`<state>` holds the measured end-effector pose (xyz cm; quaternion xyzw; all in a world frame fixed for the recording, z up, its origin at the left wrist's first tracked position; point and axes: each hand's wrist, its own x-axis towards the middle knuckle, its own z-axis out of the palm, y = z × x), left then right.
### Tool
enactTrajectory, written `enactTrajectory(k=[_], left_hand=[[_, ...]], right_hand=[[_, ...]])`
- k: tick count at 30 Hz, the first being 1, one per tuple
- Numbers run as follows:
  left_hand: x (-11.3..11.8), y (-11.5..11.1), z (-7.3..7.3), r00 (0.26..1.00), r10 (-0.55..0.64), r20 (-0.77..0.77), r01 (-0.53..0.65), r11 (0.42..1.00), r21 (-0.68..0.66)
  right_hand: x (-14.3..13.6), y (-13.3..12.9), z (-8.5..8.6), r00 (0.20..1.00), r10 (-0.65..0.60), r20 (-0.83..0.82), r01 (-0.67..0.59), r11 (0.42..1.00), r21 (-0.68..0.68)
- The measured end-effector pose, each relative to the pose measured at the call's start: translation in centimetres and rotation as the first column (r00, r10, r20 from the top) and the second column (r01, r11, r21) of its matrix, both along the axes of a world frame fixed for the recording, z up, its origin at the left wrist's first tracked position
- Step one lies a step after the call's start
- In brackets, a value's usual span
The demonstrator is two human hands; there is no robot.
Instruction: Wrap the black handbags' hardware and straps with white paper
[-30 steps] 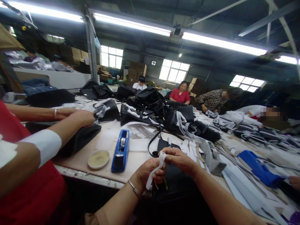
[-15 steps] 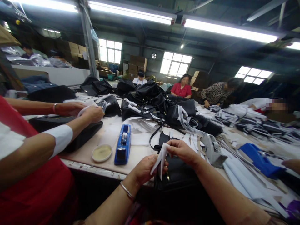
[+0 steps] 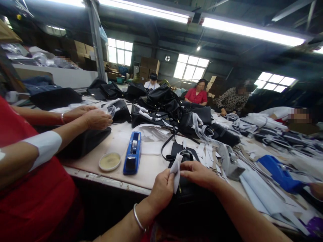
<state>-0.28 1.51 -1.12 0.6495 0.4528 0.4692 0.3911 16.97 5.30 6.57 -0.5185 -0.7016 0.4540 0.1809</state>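
My left hand (image 3: 163, 188) is closed on a folded white strip (image 3: 177, 173) of paper or thin foam, pinching it between thumb and fingers. My right hand (image 3: 199, 173) is at the strip's right edge, its bent fingers a little apart and close to it; whether they touch it is unclear. Under both hands sits a black handbag (image 3: 191, 190) at the table edge, partly hidden by them. Its dark handle (image 3: 187, 153) rises behind my right hand. A blue tape dispenser (image 3: 133, 153) stands to the left, beside a shallow round dish (image 3: 110, 161).
At left, a co-worker's hands (image 3: 97, 117) handle clear wrapping over a black bag. More black bags (image 3: 161, 101) are piled mid-table. Paper strips (image 3: 205, 153), a grey tape dispenser (image 3: 228, 161) and another blue dispenser (image 3: 280, 173) lie to the right. Several people sit or lean beyond.
My right hand has let go of the strip's top and moved slightly down beside it. The strip, spread in two flaps before, is now folded together in my left hand.
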Motion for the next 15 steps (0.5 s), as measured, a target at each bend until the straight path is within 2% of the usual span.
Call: enactTrajectory(k=[2, 5, 8, 10, 12, 13, 15], left_hand=[[0.4, -0.2, 0.1, 0.997, 0.06, -0.056, -0.054, 0.993, 0.105], [1.1, 0.0, -0.6, 0.963, 0.183, -0.199, -0.115, 0.943, 0.313], [2.0, 0.2, -1.7, 0.844, 0.38, -0.379, -0.146, 0.842, 0.52], [2.6, 0.1, -2.1, 0.751, 0.469, -0.464, -0.155, 0.809, 0.567], [2.9, -0.2, -2.0, 0.723, 0.458, -0.517, -0.161, 0.84, 0.519], [2.8, -0.4, -1.7, 0.749, 0.413, -0.518, -0.152, 0.868, 0.472], [2.1, -0.8, -0.7, 0.867, 0.243, -0.435, -0.078, 0.929, 0.362]], right_hand=[[-0.8, -0.9, 0.3, 1.0, -0.001, -0.006, 0.001, 0.999, 0.039], [-1.8, -2.0, 0.6, 0.992, -0.094, -0.089, 0.092, 0.995, -0.03], [-2.5, -2.5, 0.4, 0.965, -0.175, -0.195, 0.161, 0.983, -0.09], [-2.8, -2.5, -0.1, 0.938, -0.274, -0.212, 0.257, 0.961, -0.105], [-3.0, -2.2, -0.6, 0.903, -0.384, -0.194, 0.367, 0.923, -0.118], [-3.0, -2.1, -0.8, 0.889, -0.415, -0.193, 0.397, 0.909, -0.122], [-2.8, -1.9, -1.0, 0.877, -0.434, -0.205, 0.417, 0.901, -0.121]])
